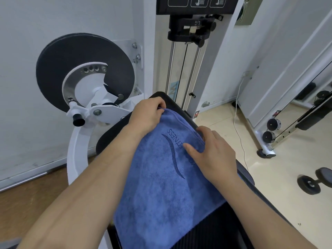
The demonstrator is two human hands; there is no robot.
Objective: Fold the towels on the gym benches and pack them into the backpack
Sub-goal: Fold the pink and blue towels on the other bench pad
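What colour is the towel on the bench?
Blue, with a darker stitched swoosh and lettering; the towel shows best in the head view.

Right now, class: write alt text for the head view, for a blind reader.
Two hands hold a blue towel on a black bench: the left hand pinches its far corner, the right hand grips its right edge. A white weight machine stands behind; a dumbbell lies on the floor, right.

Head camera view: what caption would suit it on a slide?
Left hand and right hand hold the far edge of a blue towel on a black gym bench.
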